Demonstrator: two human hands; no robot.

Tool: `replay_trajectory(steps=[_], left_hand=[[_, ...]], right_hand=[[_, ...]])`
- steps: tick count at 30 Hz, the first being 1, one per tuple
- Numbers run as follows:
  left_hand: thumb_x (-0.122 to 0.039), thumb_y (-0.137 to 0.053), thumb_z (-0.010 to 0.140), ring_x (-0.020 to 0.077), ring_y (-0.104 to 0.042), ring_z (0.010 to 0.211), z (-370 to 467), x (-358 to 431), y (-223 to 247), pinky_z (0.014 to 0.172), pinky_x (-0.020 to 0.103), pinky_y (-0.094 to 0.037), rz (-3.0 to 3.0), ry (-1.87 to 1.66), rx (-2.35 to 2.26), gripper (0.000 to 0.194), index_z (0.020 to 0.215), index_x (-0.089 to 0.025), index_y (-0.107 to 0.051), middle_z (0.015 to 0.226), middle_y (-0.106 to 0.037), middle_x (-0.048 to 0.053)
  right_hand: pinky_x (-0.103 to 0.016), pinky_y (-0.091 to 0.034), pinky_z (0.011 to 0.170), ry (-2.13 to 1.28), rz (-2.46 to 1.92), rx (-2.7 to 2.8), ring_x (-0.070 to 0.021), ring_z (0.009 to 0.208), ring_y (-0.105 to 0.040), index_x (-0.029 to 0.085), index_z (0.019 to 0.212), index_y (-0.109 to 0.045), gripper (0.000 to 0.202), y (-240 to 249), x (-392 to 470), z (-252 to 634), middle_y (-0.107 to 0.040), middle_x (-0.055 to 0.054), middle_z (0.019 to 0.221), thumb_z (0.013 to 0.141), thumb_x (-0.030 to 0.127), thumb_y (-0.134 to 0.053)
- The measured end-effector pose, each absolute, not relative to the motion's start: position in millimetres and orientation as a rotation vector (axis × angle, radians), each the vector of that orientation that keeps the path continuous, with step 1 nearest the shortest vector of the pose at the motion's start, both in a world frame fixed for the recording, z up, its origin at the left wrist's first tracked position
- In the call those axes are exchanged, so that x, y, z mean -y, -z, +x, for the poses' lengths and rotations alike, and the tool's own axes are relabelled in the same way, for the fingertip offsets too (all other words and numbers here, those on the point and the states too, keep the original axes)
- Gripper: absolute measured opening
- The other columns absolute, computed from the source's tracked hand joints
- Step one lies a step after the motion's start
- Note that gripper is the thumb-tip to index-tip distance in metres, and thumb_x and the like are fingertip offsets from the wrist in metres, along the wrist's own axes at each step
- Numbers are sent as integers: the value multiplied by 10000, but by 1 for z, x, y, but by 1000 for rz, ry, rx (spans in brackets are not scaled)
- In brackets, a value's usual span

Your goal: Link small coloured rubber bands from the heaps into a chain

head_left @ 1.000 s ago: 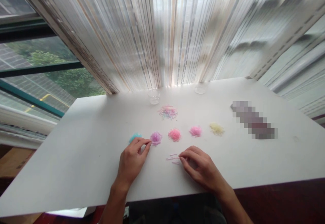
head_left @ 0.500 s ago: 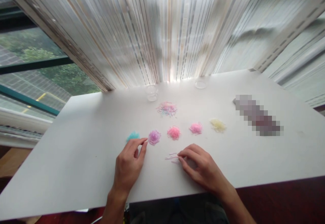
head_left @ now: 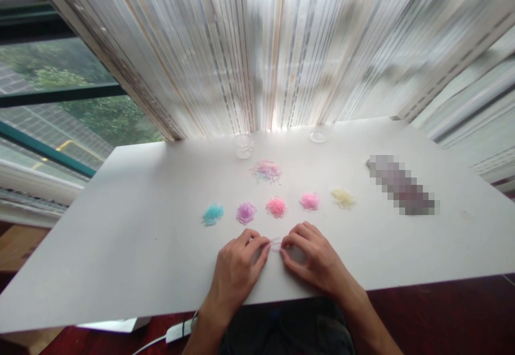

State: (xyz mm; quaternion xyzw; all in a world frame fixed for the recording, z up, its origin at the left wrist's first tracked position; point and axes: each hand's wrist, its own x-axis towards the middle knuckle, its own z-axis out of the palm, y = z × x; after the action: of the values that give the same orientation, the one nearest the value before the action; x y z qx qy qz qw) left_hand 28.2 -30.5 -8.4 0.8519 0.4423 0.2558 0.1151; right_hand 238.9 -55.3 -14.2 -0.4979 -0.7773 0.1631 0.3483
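Note:
My left hand is pinched, thumb against index finger, at the left end of a few thin, pale pink-purple strands that look like small rubber bands. Facing it, my right hand is pinched at the right end of the same strands. A small gap parts the fingertips. Just beyond lie small heaps of similar bands: blue, purple, coral pink, pink and pale yellow. Farther back is a mixed-colour heap.
A clear round container and a clear lid are at the back of the white table. A blurred-out long object lies on the right. Striped curtains hang behind. A white power strip shows below the front edge.
My left hand has moved right, from beside the blue and purple heaps to the strands by my right hand. The blue heap is now fully visible. My right hand stays almost in place.

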Motion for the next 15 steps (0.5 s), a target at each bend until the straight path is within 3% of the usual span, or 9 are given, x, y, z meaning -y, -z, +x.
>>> replay_trajectory(steps=[8,15], left_hand=[[-197,-626,979,192,-710,785,20,36,10,734,314,-575,2471,-780,-1324,99,1058,-217,-682,968,-701,18],[-203,-563,1018,193,-675,708,20,33,12,658,312,-531,2581,-716,-1313,98,989,-223,-654,932,-695,15]], right_hand=[[-362,-492,744,-385,-1282,2015,-210,821,-567,207,907,-628,100,18,54,239,-630,-38,852,930,110,-639],[-353,-513,740,-415,-1247,1963,-204,833,-591,211,946,-646,91,15,55,239,-641,-40,864,957,125,-620]])
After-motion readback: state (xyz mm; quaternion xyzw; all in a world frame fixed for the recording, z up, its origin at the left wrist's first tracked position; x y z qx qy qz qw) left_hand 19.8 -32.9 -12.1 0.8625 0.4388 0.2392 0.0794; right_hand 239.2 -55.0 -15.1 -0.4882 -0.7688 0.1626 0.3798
